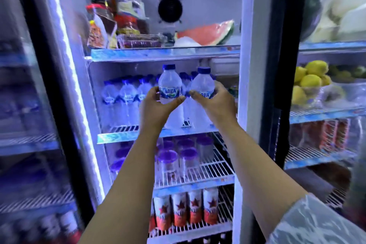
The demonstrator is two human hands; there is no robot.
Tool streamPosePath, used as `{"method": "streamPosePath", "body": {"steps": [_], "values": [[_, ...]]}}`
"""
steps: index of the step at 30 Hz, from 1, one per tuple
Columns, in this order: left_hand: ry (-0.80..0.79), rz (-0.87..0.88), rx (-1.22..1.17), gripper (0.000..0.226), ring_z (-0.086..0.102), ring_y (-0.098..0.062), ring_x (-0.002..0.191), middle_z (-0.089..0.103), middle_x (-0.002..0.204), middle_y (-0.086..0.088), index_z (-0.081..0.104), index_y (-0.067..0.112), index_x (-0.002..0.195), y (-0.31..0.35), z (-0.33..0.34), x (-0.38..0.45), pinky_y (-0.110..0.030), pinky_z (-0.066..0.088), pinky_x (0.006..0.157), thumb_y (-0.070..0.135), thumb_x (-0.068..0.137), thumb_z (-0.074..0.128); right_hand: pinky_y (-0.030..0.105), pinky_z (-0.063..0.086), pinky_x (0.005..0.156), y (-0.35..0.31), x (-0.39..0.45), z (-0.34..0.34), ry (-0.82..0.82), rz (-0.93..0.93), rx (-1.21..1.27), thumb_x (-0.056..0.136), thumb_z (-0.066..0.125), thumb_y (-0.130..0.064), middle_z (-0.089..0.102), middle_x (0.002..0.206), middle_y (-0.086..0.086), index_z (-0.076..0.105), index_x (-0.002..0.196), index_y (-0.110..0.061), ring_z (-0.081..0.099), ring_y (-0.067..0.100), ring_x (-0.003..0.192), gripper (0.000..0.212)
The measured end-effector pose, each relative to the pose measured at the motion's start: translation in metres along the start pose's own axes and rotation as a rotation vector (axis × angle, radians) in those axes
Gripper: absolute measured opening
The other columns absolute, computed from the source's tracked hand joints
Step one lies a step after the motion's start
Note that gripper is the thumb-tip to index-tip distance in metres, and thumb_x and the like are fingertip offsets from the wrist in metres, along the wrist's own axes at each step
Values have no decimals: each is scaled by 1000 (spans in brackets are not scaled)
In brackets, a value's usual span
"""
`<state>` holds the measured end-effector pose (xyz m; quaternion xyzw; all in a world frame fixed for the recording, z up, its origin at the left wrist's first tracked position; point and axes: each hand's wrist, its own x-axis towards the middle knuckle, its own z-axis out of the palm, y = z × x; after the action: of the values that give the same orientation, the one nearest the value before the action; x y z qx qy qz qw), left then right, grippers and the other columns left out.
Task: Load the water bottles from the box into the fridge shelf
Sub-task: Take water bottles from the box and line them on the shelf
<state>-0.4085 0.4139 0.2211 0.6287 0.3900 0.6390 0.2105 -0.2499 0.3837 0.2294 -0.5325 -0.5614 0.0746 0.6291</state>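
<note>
Gripping one water bottle each, left hand (pixel 156 105) and right hand (pixel 215 103) hover above the wire fridge shelf (pixel 126 129).

Watermelon slice (pixel 208 33) up top, lemons (pixel 310 81) at right, cans (pixel 186 209) lowest.

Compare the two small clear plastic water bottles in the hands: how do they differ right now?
The left hand holds a small clear blue-capped water bottle with its AQUA label fully facing the camera; on the matching bottle in the right hand, the fingers hide part of the label. The left bottle's cap sits slightly higher. Both are upright, the same size, capped, and held in front of the fridge's bottle shelf.
</note>
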Motion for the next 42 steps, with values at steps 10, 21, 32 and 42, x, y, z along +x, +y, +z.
{"method": "streamPosePath", "body": {"steps": [10, 21, 32, 42], "values": [[-45, -177, 71, 76, 57, -11, 107, 58, 111, 8, 50, 18, 132, -43, 32, 35, -20, 41, 85, 38, 67, 84, 32, 41, 61, 23, 53, 42, -20, 70, -206, 79, 72, -49, 58, 118, 10, 40, 134, -14, 58, 30, 86, 72], [-7, -160, 156, 68, 48, -15, 83, 49, 99, -4, 54, -1, 123, -72, 40, 44, -25, 44, 77, 36, 72, 80, 29, 42, 71, 40, 53, 63, -25, 61, -361, 79, 70, -51, 36, 145, 10, 41, 142, -13, 55, 29, 117, 79], [-49, -225, -48, 64, 47, -13, 125, 52, 137, -3, 44, 12, 138, -75, 43, 37, -26, 40, 98, 24, 82, 73, 37, 47, 92, 45, 45, 64, 24, 30, -401, 90, 62, -42, 35, 151, 11, 31, 148, -17, 40, 28, 136, 71], [-152, -231, 204, 73, 49, -16, 121, 49, 138, 0, 32, 24, 145, -69, 33, 35, -29, 46, 92, 37, 83, 69, 42, 48, 91, 40, 58, 53, -46, 8, -522, 90, 56, -51, 33, 144, 17, 41, 142, -6, 44, 36, 128, 70]]}}
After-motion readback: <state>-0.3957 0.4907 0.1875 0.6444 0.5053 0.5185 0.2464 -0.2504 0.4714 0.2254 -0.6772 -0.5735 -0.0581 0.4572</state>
